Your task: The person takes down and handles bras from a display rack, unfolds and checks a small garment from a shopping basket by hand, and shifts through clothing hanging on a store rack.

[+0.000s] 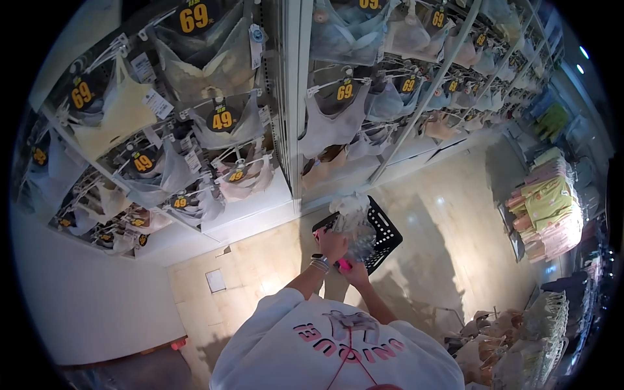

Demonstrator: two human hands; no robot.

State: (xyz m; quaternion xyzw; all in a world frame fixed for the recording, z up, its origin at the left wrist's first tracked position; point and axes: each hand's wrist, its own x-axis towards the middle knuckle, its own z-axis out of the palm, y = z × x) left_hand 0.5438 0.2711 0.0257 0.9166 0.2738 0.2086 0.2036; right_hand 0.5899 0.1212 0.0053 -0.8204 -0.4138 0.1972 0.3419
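A black perforated basket [386, 242] is in front of me, low over the tiled floor. Whitish and grey items [354, 224], apparently garments in clear wrapping, lie in it and rise above its rim. At the basket's left side is my left hand [333, 244], with a watch and bracelets on the wrist; its fingers are closed near a pink part. My right hand [355, 273] is closed at the near edge, beside a bright pink piece [344, 264] that looks like the basket's handle. What the left fingers hold is too small to make out.
Racks of hanging bras [211, 58] with round price signs fill the wall ahead, split by a pale upright post [297, 117]. Folded or hung garments [549, 201] stand at the right, and more hanging clothes [533, 338] at the lower right. A white wall [84, 286] is at the left.
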